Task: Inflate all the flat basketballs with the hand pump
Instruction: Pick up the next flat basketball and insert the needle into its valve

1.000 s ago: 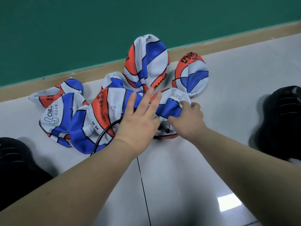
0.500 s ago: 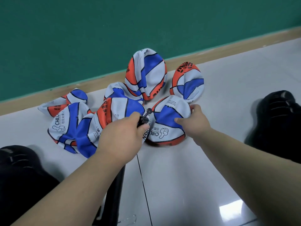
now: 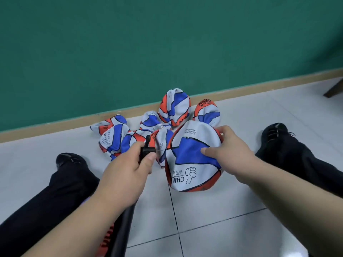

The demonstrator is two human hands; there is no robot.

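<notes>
Bright, even light. Only faint, soft shadows on the floor (image 3: pixel 204 206). Bent and stretched near the edges. A bit blurry all over.

- ball (image 3: pixel 193 158): seven, all flat; those at the left overlap each other, so there the count is not fully sure
- pump (image 3: pixel 147 150): one, black
- hands: two, the left hand (image 3: pixel 126 175) and the right hand (image 3: pixel 228 151)
- shoe (image 3: pixel 71 160): two, both black
- trouser leg (image 3: pixel 55 197): two, both black
</notes>
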